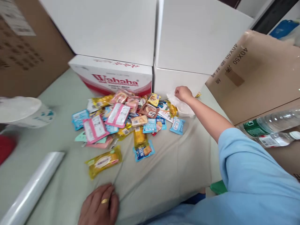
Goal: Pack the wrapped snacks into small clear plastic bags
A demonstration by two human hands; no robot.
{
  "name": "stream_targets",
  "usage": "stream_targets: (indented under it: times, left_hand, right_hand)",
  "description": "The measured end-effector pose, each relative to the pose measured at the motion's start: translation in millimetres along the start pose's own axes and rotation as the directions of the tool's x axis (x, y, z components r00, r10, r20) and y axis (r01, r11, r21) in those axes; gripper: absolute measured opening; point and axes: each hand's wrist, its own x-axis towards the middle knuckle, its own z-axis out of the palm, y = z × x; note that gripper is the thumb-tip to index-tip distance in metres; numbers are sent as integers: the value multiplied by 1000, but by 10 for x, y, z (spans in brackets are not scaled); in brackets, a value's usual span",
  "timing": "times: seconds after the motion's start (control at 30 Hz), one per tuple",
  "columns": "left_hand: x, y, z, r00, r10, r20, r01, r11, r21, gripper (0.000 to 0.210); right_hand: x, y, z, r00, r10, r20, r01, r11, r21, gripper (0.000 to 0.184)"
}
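Pale green cloth under snack packets, boxes behind.

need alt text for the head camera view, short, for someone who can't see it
A person's right hand reaches across a pale green cloth-covered surface and closes on a thin clear plastic bag beside a heap of colourful foil snack packets. Their left hand rests flat on the cloth near a clear plastic film roll, with white cardboard boxes behind.

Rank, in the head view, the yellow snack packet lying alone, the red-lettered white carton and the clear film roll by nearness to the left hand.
From the left hand, flat on the cloth:
1. Yellow snack packet, just beyond it.
2. Clear film roll, off to its left.
3. Red-lettered white carton, behind the pile, farthest.
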Motion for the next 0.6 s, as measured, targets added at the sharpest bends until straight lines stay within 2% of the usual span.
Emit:
stream_targets:
  times: [0.1,0.2,0.27,0.33,0.4,0.47,0.53,0.57,0.6]
  left_hand:
    - [28,72,-39,999,22,-27,-22,1000,18,10]
    - [-2,104,-74,994,-51,-94,42,994,-103,12]
    - [-23,127,-108,977,-173,-125,136,957,-257,12]
    - [-13,183,-148,937,-341,-80,279,865,-417,10]
    - [46,289,-183,866,-497,58,438,696,-569,14]
    - [145,441,-202,761,-583,285,580,414,-701,29]
    - [259,612,-214,646,-562,515,644,41,-764,49]
    - [312,696,-222,604,-512,611,647,-133,-751,59]
    - [357,775,-234,581,-445,681,638,-271,-721,67]
  right_hand:
    - [-109,-89,-163,994,-34,-109,43,996,78,18]
    - [-402,-135,-401,957,-114,-267,198,928,316,14]
    - [-719,-178,-516,951,-145,-274,278,789,548,13]
    - [-1121,-241,-548,976,-159,-149,215,584,783,23]
    - [-1577,-328,-481,982,-184,31,42,380,924,34]
    - [-2046,-431,-320,958,-219,185,-134,228,964,41]
    - [-2486,-542,-85,915,-262,306,-282,128,951,44]
    - [-2687,-599,49,892,-283,353,-339,97,936,44]
    - [-2874,-656,185,875,-295,383,-377,79,923,44]
